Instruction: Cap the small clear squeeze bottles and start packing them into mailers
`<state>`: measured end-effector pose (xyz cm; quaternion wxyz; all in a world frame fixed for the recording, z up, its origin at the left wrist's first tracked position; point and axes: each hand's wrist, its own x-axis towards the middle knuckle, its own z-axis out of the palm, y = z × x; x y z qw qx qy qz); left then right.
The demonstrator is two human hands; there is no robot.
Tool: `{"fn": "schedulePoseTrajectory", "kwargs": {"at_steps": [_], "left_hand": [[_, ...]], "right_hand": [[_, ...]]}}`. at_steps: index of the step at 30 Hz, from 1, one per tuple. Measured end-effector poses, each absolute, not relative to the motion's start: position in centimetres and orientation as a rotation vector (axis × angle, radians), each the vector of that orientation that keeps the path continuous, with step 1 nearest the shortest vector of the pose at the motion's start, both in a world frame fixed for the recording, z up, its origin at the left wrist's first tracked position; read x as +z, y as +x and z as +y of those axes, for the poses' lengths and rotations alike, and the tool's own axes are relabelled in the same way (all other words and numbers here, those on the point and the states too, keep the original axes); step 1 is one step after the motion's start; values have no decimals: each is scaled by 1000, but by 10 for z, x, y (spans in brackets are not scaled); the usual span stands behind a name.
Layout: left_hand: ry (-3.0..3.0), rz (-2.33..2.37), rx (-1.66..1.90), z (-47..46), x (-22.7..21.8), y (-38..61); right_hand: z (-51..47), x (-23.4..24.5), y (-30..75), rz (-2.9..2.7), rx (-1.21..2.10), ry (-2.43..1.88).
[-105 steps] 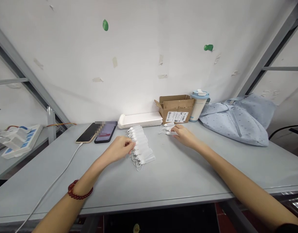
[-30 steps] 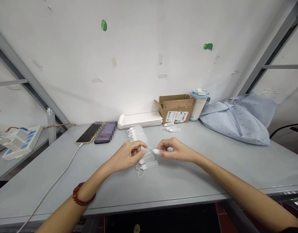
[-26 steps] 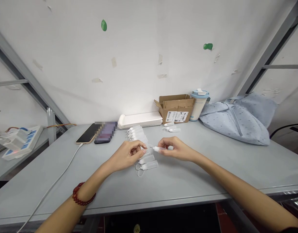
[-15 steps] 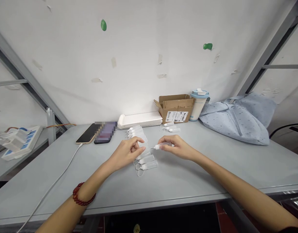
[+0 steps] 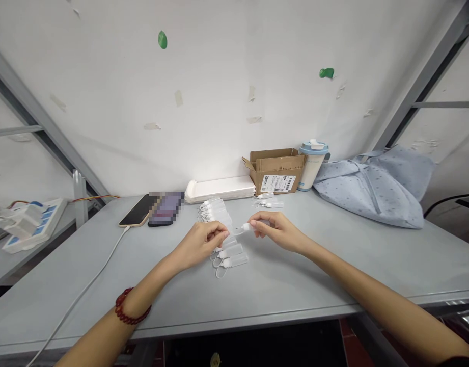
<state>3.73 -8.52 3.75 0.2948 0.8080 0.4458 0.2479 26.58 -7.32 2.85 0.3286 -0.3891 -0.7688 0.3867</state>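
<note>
My right hand (image 5: 274, 230) pinches a small white needle-tip bottle (image 5: 246, 227) by its body, most of which the fingers hide. Its thin metal needle points left. A white cap strap (image 5: 239, 233) runs from the bottle's neck to the fingertips of my left hand (image 5: 209, 237), which are pinched on its end; the cap itself is hidden. Beneath and behind my left hand lies a row of similar translucent bottles (image 5: 234, 260) with looped straps, partly covered by the hand. A few more bottles (image 5: 272, 205) lie farther back, beyond my right hand.
Along the wall stand a stack of white envelopes (image 5: 222, 188), an open cardboard box (image 5: 278, 168) and a lidded cup (image 5: 311, 168). A blue cloth bag (image 5: 371, 191) lies right. Two phones (image 5: 137, 210) lie left, one on a white cable (image 5: 92, 285). A power strip (image 5: 35, 224) sits far left.
My left thumb and fingers have closed from a gap into a pinch. The bottle in my right hand has turned slightly, and its strap now stretches toward my left fingertips.
</note>
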Motion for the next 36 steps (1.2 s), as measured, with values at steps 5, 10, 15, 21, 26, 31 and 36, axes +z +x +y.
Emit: {"fn": "schedulePoseTrajectory", "kwargs": {"at_steps": [5,10,15,21,26,31,36], "left_hand": [[2148,1157,618,-87,34,40],[2091,1139,619,-88,36,41],[2075,1125,603,-89,38,41],[2081,1117,608,-89,37,40],[2073,1120,603,-88,37,40],[2106,1102,601,-89,38,40],[2139,1099,572,-92,39,42]], "right_hand": [[-76,28,263,-2008,1045,-981],[-79,29,261,-2030,1058,-970],[-80,30,260,-2035,1064,-985],[-79,29,259,-2034,1080,-971],[-79,28,259,-2044,1079,-954],[-80,28,260,-2057,1086,-954],[-81,27,259,-2107,1052,-1002]]}}
